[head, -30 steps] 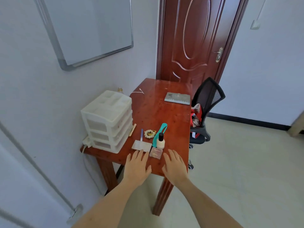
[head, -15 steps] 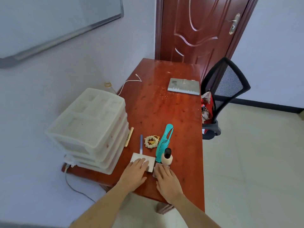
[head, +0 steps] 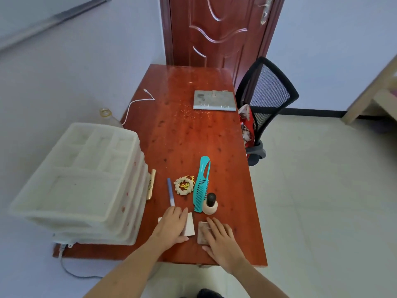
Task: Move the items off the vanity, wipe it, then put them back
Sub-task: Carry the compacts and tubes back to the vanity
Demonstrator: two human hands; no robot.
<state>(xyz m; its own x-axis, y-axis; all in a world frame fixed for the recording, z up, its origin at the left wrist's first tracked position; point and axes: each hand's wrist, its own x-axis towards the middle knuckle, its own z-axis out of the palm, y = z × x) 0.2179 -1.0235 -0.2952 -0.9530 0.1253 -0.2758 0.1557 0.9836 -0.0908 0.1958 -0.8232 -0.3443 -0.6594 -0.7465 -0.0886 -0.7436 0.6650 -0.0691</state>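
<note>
A red-brown wooden vanity [head: 187, 134] runs away from me toward the door. At its near end my left hand [head: 171, 225] lies flat with straight fingers on a white card [head: 190, 224]. My right hand [head: 221, 238] lies flat on a small square pinkish compact [head: 202, 232]. Just beyond them stand a round bottle with a black cap [head: 210, 204], a teal comb [head: 202, 183], a cream and yellow scrunchie [head: 183, 186], a blue and white stick [head: 170, 191] and a gold tube [head: 151, 187].
A white plastic drawer organiser [head: 86, 183] fills the near left of the vanity. A grey flat device [head: 213, 100] and a white cable [head: 137, 103] lie farther back. A black mesh chair [head: 266, 100] stands at the right edge, by a dark red door [head: 217, 31].
The view has tilted down and moved closer over the vanity. Both hands have slid forward from its near edge onto the card and the compact.
</note>
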